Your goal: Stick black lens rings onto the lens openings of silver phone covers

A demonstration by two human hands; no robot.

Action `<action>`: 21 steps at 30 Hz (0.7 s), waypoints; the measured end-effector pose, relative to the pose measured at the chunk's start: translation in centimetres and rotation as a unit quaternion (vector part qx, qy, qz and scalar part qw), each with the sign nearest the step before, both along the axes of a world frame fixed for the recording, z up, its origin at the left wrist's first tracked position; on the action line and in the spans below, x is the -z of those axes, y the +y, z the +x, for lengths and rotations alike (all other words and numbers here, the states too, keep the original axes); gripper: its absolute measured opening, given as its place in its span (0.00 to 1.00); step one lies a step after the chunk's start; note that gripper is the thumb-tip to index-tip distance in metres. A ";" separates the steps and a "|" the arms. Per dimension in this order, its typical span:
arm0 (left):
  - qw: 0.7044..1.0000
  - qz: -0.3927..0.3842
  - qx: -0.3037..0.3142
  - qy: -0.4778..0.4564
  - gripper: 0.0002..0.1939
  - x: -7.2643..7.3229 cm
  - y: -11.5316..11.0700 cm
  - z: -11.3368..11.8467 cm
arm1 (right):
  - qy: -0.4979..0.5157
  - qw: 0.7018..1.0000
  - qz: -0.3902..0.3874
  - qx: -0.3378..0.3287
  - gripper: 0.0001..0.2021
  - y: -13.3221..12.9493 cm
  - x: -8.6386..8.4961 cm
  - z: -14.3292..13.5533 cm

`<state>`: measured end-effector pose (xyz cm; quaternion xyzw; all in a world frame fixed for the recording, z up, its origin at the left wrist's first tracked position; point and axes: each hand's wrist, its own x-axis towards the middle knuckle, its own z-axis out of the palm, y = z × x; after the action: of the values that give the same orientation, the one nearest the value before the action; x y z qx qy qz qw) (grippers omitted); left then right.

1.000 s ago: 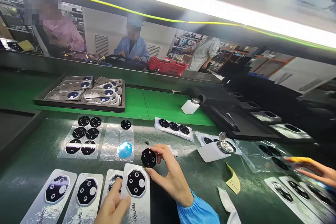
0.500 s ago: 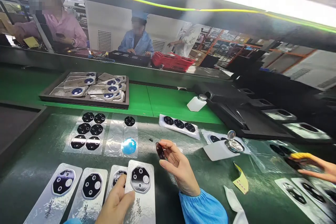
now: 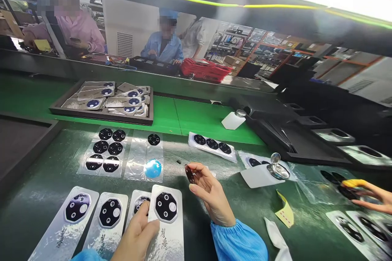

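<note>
My left hand [image 3: 137,230] grips the edge of a silver panel [image 3: 167,232] with a black octagonal camera area and dark lettering, lifted over another panel. My right hand [image 3: 211,191] pinches a small dark disc [image 3: 189,174] by its edge, up and to the right of the panel. Two similar silver panels [image 3: 65,228] [image 3: 105,228] lie at the lower left. Behind them, a clear sheet [image 3: 101,159] carries several black octagonal discs, and a second sheet [image 3: 134,159] holds one black disc and a shiny blue one.
A dark tray [image 3: 102,117] of silver panels stands at the back left. White bottles [image 3: 233,120] [image 3: 257,176] with metal caps, a yellow strip [image 3: 284,212] and a white cloth [image 3: 275,238] are rightward. Another person's hand [image 3: 372,195] works at far right; people sit beyond.
The whole view has shifted slightly, with the table's contents appearing a little further right. Both hands keep their hold. The standing person in white at the back has moved left.
</note>
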<state>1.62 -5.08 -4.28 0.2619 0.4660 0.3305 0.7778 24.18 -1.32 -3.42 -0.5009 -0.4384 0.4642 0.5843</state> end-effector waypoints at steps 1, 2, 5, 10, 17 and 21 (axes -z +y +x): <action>1.000 -0.001 -0.002 0.002 0.34 -0.1 0.0 0.1 | 0.000 1.000 0.000 -0.002 0.23 0.0 0.0 0.0; 1.000 -0.001 -0.001 0.002 0.34 -0.3 0.0 0.2 | 0.002 1.000 0.000 -0.004 0.23 0.0 0.0 0.0; 1.000 0.002 0.004 -0.010 0.34 -0.8 0.1 0.6 | 0.005 1.000 -0.002 -0.004 0.23 0.0 0.0 -0.1; 1.000 -0.016 -0.013 -0.016 0.32 -1.4 0.1 0.7 | 0.010 1.000 -0.014 -0.005 0.23 0.0 0.1 0.0; 0.999 -0.027 -0.007 -0.034 0.33 -1.7 0.3 0.6 | 0.010 1.000 -0.025 -0.012 0.23 0.0 0.1 0.0; 0.999 -0.009 0.010 -0.033 0.33 -1.3 0.5 0.4 | 0.016 0.999 -0.026 -0.011 0.23 0.0 0.1 -0.1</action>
<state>2.07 -4.62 -3.03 0.2483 0.4409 0.3271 0.7981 24.13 -1.28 -3.56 -0.5036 -0.4224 0.4897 0.5729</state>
